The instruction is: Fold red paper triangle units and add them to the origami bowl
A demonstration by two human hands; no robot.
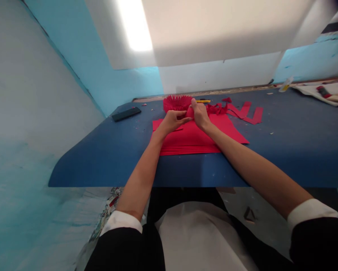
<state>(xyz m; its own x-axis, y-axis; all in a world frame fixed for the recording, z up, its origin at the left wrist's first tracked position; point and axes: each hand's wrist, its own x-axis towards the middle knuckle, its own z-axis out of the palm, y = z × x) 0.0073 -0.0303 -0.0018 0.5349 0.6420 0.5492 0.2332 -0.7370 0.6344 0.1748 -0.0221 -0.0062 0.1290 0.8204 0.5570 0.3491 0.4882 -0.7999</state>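
Between both hands is a small piece of red paper (190, 112), bent or rolled. My left hand (173, 121) pinches its left side with thumb and fingers. Closed around its right side is my right hand (200, 114), thumb pointing up. Under my hands lies a stack of red paper sheets (197, 139), with a narrow red strip (173, 128) on its left part. Just behind my left hand stands a round fringed red paper piece (176, 103) with pointed tips. Crumpled or folded red paper pieces (218, 109) lie right of my right hand.
On the blue table (284, 146), a dark flat phone-like object (126, 114) lies left. Zigzag red strips (250, 114) and a yellow cutter-like tool (203, 101) lie behind the stack. A small bottle (286, 84) and a white cloth or paper (312, 91) are at the back right.
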